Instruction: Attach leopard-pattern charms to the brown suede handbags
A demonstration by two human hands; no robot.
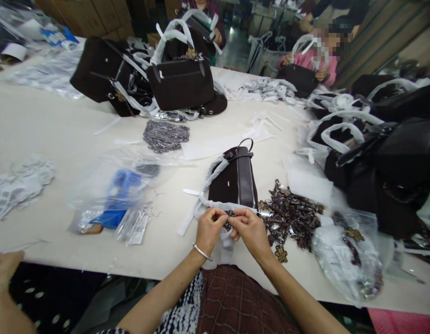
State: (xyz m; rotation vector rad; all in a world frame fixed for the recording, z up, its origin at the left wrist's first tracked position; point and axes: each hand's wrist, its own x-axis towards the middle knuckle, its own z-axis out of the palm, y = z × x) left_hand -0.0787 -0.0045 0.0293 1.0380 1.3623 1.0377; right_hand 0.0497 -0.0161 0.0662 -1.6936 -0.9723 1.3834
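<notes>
A small dark brown handbag [234, 180] lies flat on the white table [48, 125], its handle wrapped in white paper [211, 178]. My left hand [210, 228] and my right hand [248, 229] meet at the bag's near edge. Both pinch a small dark fitting [230, 214] there between fingertips. A silver bangle [202, 251] sits on my left wrist. What exactly the fingers hold is partly hidden.
A heap of brown metal charms [289, 215] lies right of my hands, a clear bag of parts [347, 255] beyond it. Plastic bags with a blue item [119, 195] lie left. Finished bags [180, 81] crowd the far and right sides. Other people work opposite; someone's hand [4, 266] is at bottom left.
</notes>
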